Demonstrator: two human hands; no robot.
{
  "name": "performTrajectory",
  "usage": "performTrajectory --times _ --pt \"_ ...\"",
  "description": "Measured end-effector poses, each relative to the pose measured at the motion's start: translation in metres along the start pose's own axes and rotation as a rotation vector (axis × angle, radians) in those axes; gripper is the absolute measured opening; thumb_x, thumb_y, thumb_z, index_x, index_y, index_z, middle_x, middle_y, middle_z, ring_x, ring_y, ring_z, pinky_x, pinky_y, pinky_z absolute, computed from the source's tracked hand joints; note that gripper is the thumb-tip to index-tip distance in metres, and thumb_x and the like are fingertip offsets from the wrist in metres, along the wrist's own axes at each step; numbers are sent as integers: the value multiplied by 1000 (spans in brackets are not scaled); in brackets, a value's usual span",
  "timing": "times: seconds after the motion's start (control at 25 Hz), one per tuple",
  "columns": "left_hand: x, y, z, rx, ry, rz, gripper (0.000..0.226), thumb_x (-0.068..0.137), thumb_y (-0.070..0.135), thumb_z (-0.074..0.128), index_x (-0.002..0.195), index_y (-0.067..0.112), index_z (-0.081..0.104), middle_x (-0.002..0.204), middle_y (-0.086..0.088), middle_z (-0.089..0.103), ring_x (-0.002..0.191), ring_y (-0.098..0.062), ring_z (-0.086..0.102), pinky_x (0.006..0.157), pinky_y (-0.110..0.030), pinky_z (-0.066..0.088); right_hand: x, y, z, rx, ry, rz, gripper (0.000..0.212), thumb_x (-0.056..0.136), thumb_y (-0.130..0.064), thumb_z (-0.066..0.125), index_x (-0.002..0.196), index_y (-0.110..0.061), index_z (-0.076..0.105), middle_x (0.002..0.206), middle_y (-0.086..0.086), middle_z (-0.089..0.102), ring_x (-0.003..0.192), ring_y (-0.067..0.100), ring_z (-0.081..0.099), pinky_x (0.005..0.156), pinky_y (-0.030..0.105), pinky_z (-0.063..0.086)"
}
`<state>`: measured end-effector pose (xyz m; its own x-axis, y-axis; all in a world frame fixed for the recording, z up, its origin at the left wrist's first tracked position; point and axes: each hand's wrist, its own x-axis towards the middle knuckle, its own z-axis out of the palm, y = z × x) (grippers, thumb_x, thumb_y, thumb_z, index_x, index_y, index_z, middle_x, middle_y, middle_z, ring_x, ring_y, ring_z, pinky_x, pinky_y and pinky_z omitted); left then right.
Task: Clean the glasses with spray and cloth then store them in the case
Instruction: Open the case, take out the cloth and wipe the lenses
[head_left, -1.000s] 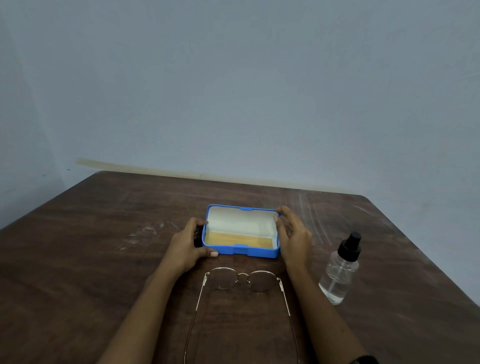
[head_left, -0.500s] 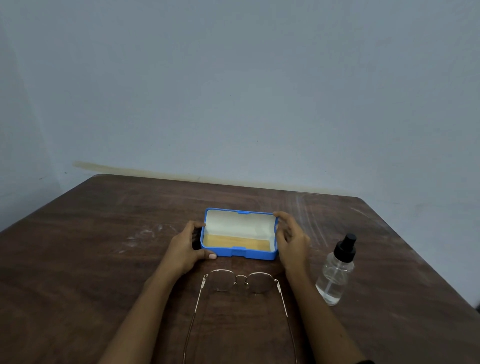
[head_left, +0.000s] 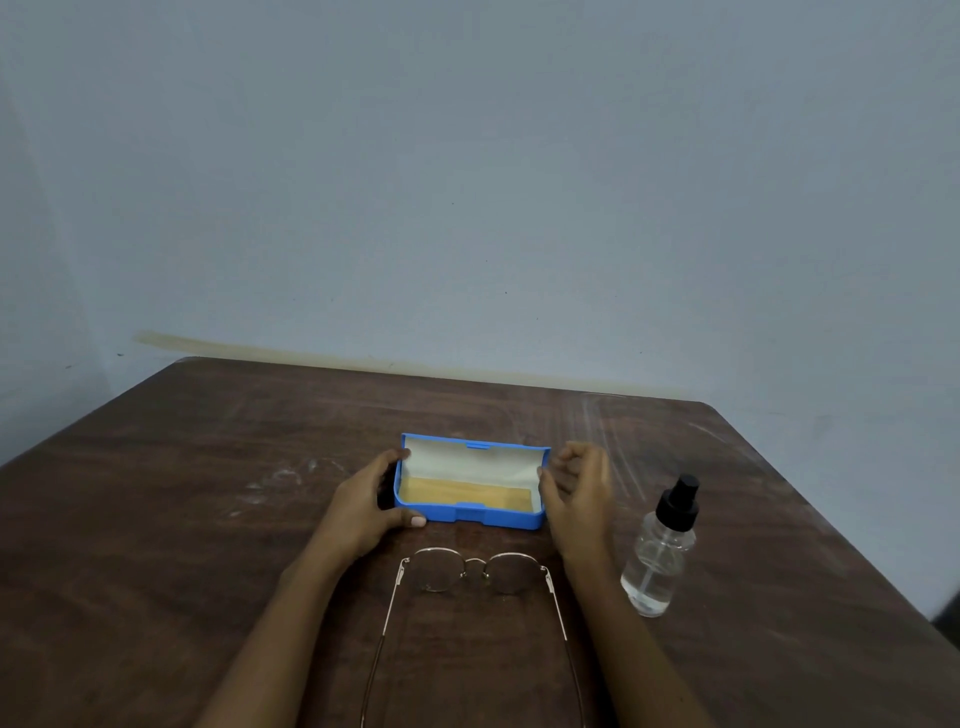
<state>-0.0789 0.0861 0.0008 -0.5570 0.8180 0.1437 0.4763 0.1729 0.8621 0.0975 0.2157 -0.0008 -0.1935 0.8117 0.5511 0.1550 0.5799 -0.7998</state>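
A blue glasses case (head_left: 470, 515) stands open at the middle of the brown table (head_left: 182, 519), its lid tipped back and a yellow-tan lining or cloth on its floor. My left hand (head_left: 363, 506) grips the case's left end, thumb on the front edge. My right hand (head_left: 579, 491) hovers just off the right end, fingers curled and apart, thumb close to the case wall. Thin gold-rimmed glasses (head_left: 475, 571) lie unfolded on the table in front of the case, between my forearms. A clear spray bottle (head_left: 657, 558) with a black nozzle stands upright to the right.
The table's far edge meets a pale blue-grey wall. Its right edge runs diagonally close behind the spray bottle. White scuff marks (head_left: 280, 480) streak the wood left of the case.
My right hand has come off the case's right end and its fingers have lifted. The left hand keeps its hold on the open case.
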Motion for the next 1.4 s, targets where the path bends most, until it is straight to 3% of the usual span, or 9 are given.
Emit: performTrajectory --times 0.12,0.28,0.4,0.68,0.84,1.0,1.12,1.28,1.4 --pt "-1 2 0 -4 0 2 81 62 2 79 132 18 41 137 -8 48 120 -18 48 94 -27 39 -2 3 2 -104 -30 8 8 75 -3 71 73 -2 63 102 9 47 83 24 57 68 22 47" --pt "-2 2 1 8 5 -13 82 63 3 79 133 19 39 139 -8 46 125 -23 45 98 -29 38 0 6 5 -309 -180 59 12 80 -9 66 85 1 71 121 15 50 109 24 50 80 16 32" --pt "-2 3 1 0 5 -10 81 63 2 78 133 18 39 139 -9 46 125 -22 45 96 -26 37 6 3 7 -442 -297 72 16 86 -12 59 95 -4 70 130 9 44 118 22 44 83 15 30" --pt "-1 1 1 9 -9 -29 82 64 5 78 134 20 37 142 -8 43 128 -23 42 100 -32 38 14 0 12 -575 -336 112 15 87 -7 55 82 0 68 115 11 48 100 21 52 81 26 47" --pt "0 0 1 0 0 -26 82 63 5 79 132 19 39 141 -8 44 127 -22 43 98 -30 38 16 0 8 -514 -291 125 10 83 -10 59 84 -4 68 108 9 49 100 23 51 72 25 39" --pt "1 0 2 23 -1 -38 82 63 7 79 133 21 38 142 -8 42 128 -23 41 101 -35 38 12 -5 -5 -348 -247 162 3 77 -12 68 79 -11 70 92 0 44 98 22 49 81 30 42" --pt "-1 2 2 47 -4 -49 81 64 8 79 133 21 38 143 -8 41 129 -24 40 101 -36 38 5 -8 -9 -190 -278 151 23 75 -10 68 62 -27 63 77 -7 54 89 23 56 80 38 48" --pt "-6 4 1 -2 -5 -48 81 64 6 78 133 16 38 138 -8 46 125 -22 44 95 -27 37 1 -8 -9 -58 -309 159 29 77 -12 67 62 -34 57 82 0 67 87 18 60 76 33 51" --pt "-9 2 0 -4 47 -28 78 62 11 81 130 14 42 133 -7 45 124 -22 44 97 -30 38 -1 -14 -15 54 -318 146 29 79 -3 64 65 -27 57 73 -6 63 71 1 59 64 12 47"
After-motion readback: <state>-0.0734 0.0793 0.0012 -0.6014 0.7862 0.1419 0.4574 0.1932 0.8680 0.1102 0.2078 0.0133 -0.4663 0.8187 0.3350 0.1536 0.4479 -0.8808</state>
